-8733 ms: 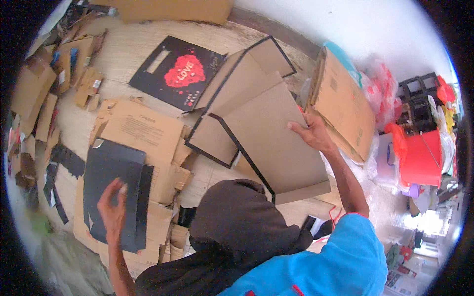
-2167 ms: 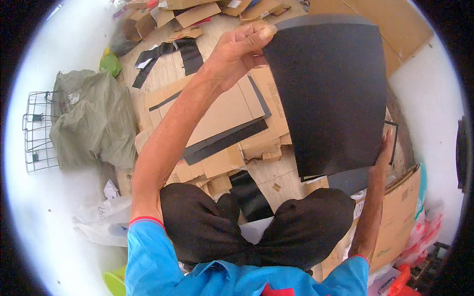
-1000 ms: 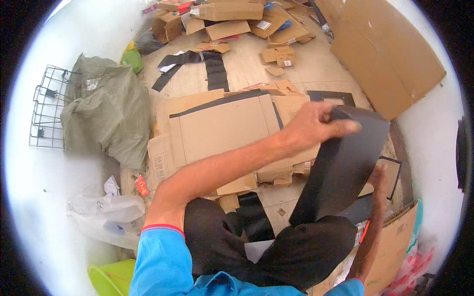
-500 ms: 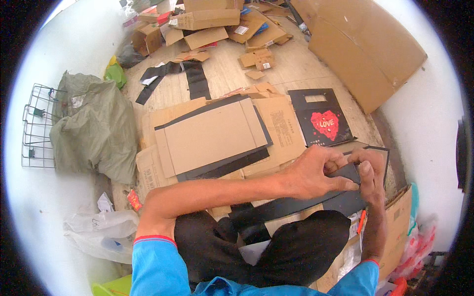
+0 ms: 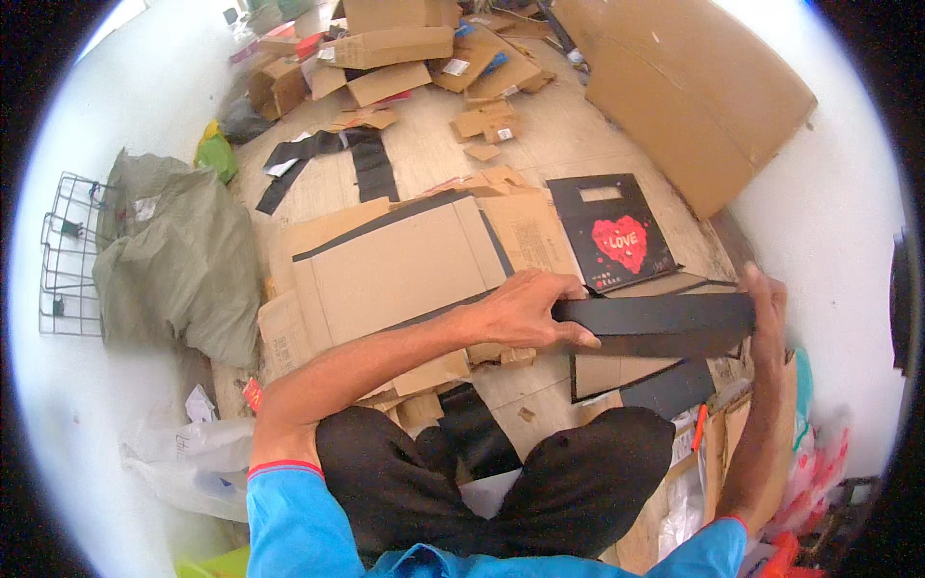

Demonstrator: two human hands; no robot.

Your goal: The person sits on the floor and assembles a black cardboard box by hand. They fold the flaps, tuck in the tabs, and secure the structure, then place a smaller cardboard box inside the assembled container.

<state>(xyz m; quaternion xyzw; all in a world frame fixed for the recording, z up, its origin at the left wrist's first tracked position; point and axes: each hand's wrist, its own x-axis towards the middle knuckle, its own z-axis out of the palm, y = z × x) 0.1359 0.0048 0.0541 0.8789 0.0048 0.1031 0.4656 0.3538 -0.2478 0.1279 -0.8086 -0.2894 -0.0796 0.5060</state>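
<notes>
Head view. Black card strip (image 5: 655, 326): long, flat, matte, held level above the floor in front of the knees. Left hand (image 5: 525, 310): fingers closed over the strip's left end. Right hand (image 5: 766, 313): palm and fingers pressed on its right end. Brown cardboard sheet (image 5: 390, 275): flattened, creased, black-edged, lying on the wooden floor (image 5: 578, 144) just beyond the left hand. Black bag (image 5: 617, 233): glossy, red heart, lying flat beside it. Grey sack (image 5: 169, 255): crumpled, at far left.
</notes>
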